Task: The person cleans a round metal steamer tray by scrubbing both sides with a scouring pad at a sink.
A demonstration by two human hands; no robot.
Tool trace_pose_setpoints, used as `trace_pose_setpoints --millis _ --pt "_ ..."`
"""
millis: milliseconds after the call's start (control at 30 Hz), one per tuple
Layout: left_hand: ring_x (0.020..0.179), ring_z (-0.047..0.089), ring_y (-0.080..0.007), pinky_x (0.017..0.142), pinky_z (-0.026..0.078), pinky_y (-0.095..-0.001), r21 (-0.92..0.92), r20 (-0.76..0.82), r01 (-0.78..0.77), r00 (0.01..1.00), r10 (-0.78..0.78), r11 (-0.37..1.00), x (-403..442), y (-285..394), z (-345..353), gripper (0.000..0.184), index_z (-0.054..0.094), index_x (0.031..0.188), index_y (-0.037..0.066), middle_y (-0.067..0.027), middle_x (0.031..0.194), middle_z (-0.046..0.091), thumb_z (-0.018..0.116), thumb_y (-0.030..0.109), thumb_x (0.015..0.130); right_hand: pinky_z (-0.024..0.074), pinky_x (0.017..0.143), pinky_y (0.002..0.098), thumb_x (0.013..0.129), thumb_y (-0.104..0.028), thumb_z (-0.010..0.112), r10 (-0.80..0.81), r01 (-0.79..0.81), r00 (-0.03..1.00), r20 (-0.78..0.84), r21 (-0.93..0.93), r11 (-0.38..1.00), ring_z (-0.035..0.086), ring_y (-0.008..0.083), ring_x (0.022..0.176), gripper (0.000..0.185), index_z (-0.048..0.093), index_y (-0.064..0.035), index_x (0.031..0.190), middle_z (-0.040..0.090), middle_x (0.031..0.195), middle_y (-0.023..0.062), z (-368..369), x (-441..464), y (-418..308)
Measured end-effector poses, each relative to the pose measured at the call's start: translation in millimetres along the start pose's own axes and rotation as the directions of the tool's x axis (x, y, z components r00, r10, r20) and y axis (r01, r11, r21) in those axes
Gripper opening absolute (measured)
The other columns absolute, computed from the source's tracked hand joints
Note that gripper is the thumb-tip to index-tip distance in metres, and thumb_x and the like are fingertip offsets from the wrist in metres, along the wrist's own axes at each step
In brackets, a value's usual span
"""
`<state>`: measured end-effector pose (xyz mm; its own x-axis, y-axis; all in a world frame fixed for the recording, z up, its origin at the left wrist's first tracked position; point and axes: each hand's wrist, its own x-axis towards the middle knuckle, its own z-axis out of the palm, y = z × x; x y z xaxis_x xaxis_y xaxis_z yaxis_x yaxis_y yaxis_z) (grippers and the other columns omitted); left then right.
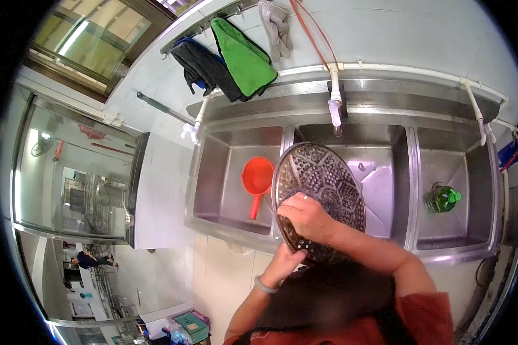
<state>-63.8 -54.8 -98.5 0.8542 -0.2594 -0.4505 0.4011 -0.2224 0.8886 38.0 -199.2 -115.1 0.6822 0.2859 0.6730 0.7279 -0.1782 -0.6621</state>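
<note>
We hold a perforated metal tray (313, 158) at a slant over the middle basin (380, 201) of a three-part steel sink (230, 230), its left edge reaching the divider beside the left basin (221, 167). Our left hand (282, 263) grips the tray's lower rim, the thumb lying along the near face; the other fingers are mostly out of sight, so we cannot tell how they sit. Our right hand (308, 217) rests on the upper face near the left rim, its fingers bent and close together against the metal. Whether it holds something small, we cannot tell.

Behind the tray, the part of the middle basin that we can see has a shiny floor with a few wet-looking marks. In the left basin we have a red dipper (257, 175), its bowl towards the back and its handle pointing towards us; we cannot make out any contents. In the right basin is a green bottle (439, 199) with a green cap (454, 196); its level is too unclear to read.

Above the sink, we see a white tap (334, 109) over the middle basin. A green cloth (244, 57), a dark cloth (204, 66) and a pale glove (275, 29) hang on the wall to the left of that tap.
</note>
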Motion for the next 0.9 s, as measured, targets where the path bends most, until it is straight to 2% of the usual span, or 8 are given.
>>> trace_pose_setpoints --millis 67,167,333,433,500,667,833,900 --pt "0.095 0.058 -0.0118 0.081 0.05 -0.0286 -0.041 -0.034 -0.081 0.996 0.08 0.996 1 -12 -1 0.037 0.054 0.122 0.0 -0.001 0.107 0.062 0.059 -0.003 0.086 0.0511 0.077 0.0401 0.075 0.0 0.059 0.016 -0.018 0.999 -0.029 -0.06 0.998 0.062 0.0312 0.084 0.019 0.065 -0.004 0.092 0.065 0.088 0.0129 2 -5 16" --pt "0.1 0.056 -0.0115 0.084 0.049 -0.029 0.006 -0.035 -0.083 0.996 0.083 0.997 0 -12 1 0.039 0.052 0.125 0.0 -0.0014 0.111 0.061 0.058 -0.003 0.086 0.0513 0.078 0.0402 0.075 0.002 0.059 0.161 -0.164 0.986 -0.035 -0.151 0.975 0.063 0.032 0.086 0.02 0.066 -0.0041 0.093 0.066 0.09 0.0133 7 -33 71" --pt "0.099 0.055 -0.0107 0.084 0.049 -0.029 -0.012 0.024 -0.071 0.997 0.071 0.997 1 -20 -6 0.04 0.049 0.127 0.0 -0.001 0.11 0.06 0.059 -0.001 0.088 0.0524 0.078 0.0387 0.076 0.001 0.06 0.004 -0.004 1.0 0.006 0.008 1.0 0.063 0.0315 0.086 0.018 0.065 -0.0042 0.092 0.065 0.088 0.013 -2 1 -9" --pt "0.095 0.056 -0.01 0.08 0.05 -0.0283 -0.063 0.027 -0.043 0.999 0.045 0.997 1 -19 -6 0.039 0.05 0.126 0.0 -0.001 0.108 0.06 0.058 -0.002 0.088 0.052 0.077 0.0391 0.075 0.002 0.059 -0.011 0.002 0.997 -0.075 -0.115 0.993 0.063 0.0318 0.084 0.019 0.065 -0.0039 0.092 0.065 0.087 0.013 7 -15 34" --pt "0.095 0.055 -0.0101 0.078 0.05 -0.0283 -0.034 0.007 -0.135 0.991 0.136 0.99 2 -27 -5 0.039 0.05 0.125 0.0 -0.0011 0.108 0.059 0.058 -0.002 0.087 0.0515 0.074 0.0413 0.074 0.004 0.06 0.136 -0.14 0.99 -0.038 -0.134 0.981 0.063 0.0329 0.082 0.019 0.065 -0.0022 0.092 0.065 0.088 0.013 4 -18 55" --pt "0.102 0.055 -0.0115 0.085 0.049 -0.0289 0.072 0.025 -0.098 0.995 0.097 0.993 1 -26 -9 0.039 0.049 0.126 -0.001 -0.0019 0.112 0.059 0.058 -0.002 0.088 0.0523 0.076 0.0404 0.075 0.002 0.061 -0.044 0.044 0.999 -0.025 -0.014 0.999 0.063 0.033 0.082 0.018 0.066 -0.002 0.092 0.066 0.091 0.014 6 -4 -5" --pt "0.102 0.055 -0.0122 0.086 0.049 -0.0298 0.016 -0.005 -0.118 0.993 0.118 0.993 2 -32 -5 0.04 0.049 0.127 0.0 -0.0019 0.113 0.059 0.058 -0.002 0.088 0.0518 0.076 0.0411 0.076 0.002 0.061 0.153 -0.146 0.988 0.027 -0.178 0.973 0.063 0.033 0.082 0.017 0.066 -0.0017 0.092 0.066 0.09 0.0141 2 -22 61" --pt "0.102 0.055 -0.0124 0.086 0.049 -0.0303 0.05 -0.015 -0.127 0.992 0.128 0.991 7 -31 -6 0.04 0.049 0.127 0.0 -0.0019 0.113 0.059 0.058 -0.002 0.088 0.0515 0.075 0.0409 0.076 0.003 0.06 0.033 -0.037 0.999 -0.028 -0.138 0.99 0.063 0.0333 0.082 0.018 0.066 -0.0014 0.092 0.065 0.09 0.0144 9 -22 42"
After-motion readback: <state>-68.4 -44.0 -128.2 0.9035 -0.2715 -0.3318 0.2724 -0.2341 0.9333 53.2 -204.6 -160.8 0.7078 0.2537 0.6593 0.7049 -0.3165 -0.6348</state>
